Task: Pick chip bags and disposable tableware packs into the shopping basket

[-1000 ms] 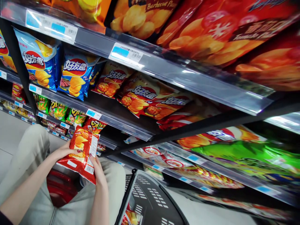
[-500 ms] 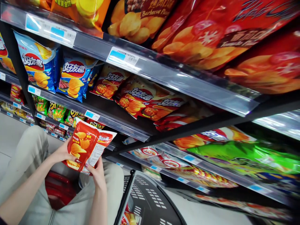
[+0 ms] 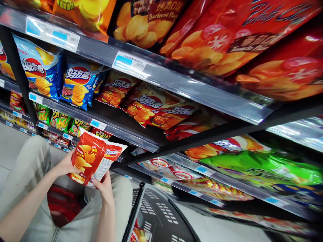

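Observation:
Both my hands hold a red bag of potato chips (image 3: pixel 94 157) in front of the lower shelves, above my knees. My left hand (image 3: pixel 66 165) grips its left edge, fingers curled round the bag. My right hand (image 3: pixel 104 187) pinches its bottom right corner from below. The bag stands tilted, its printed front facing me, its top corner pointing right toward the shelf edge.
Shelves (image 3: pixel 161 75) packed with chip bags rise ahead, with blue price tags on the rails. A black shopping basket (image 3: pixel 161 215) with its handle up sits at my right knee. A red stool or basket (image 3: pixel 62 205) shows between my legs.
The bag has been lifted and turned from lying flat and edge-on to upright, with its front facing me. Both hands kept their hold.

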A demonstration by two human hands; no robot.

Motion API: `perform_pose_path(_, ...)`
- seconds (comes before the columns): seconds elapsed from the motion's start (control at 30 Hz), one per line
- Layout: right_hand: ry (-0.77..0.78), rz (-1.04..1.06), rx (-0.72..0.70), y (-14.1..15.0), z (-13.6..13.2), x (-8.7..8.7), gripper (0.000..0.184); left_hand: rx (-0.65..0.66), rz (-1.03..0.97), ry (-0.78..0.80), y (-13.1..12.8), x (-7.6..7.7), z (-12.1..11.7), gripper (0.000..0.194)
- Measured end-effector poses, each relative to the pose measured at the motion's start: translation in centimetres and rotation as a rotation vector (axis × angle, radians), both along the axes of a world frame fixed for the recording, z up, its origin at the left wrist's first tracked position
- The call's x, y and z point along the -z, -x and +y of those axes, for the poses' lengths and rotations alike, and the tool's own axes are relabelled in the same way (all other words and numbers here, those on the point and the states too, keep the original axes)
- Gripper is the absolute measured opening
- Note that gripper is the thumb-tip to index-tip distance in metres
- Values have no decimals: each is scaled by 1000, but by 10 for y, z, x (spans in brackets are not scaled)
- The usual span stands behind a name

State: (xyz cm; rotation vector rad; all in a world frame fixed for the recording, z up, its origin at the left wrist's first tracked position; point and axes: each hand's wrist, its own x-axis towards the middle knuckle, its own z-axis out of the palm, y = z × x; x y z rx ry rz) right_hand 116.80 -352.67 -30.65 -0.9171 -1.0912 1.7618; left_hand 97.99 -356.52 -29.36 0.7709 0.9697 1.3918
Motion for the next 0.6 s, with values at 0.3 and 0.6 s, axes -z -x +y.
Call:
perform_pose_path(0.3, -281, -554, 377, 24, -10, -28, 73, -216, 433, -170, -6, -4, 4, 95)
perform_pose_path(0.6, -884, -1120, 370, 72, -58, -47, 74, -131, -13, 12, -26, -3, -5, 91)
